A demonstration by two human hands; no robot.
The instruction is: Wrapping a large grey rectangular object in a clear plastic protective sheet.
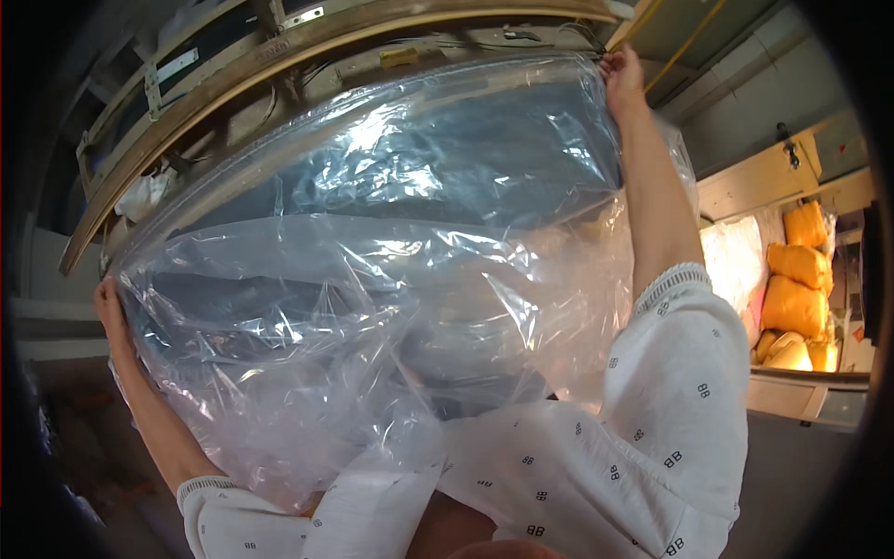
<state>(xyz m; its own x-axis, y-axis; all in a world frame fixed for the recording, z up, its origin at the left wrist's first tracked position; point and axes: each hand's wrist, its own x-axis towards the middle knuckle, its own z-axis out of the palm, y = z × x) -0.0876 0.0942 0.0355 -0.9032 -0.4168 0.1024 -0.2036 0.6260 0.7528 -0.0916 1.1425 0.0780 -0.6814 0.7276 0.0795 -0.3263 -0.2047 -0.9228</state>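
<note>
A large sheet of clear plastic film (372, 233), creased and shiny, is stretched wide between my two hands. My right hand (622, 76) is raised at the top right, its fingers closed on the film's upper right corner. Down at the far left, my left hand (109, 303) pinches the opposite corner. The film's upper edge runs as a thick folded band between the hands, just below a long wooden rail. Its lower part hangs in loose folds against my white shirt (531, 466). Both forearms reach outward along the sides of the film.
A curved wooden rail (307, 56) with metal brackets spans the top, with cables behind it. Yellow straps (687, 42) hang at the upper right. Stacked orange bundles (796, 303) and a white wrapped bundle (734, 256) stand in a lit area to the right. A white crumpled item (144, 194) sits behind the rail's left end.
</note>
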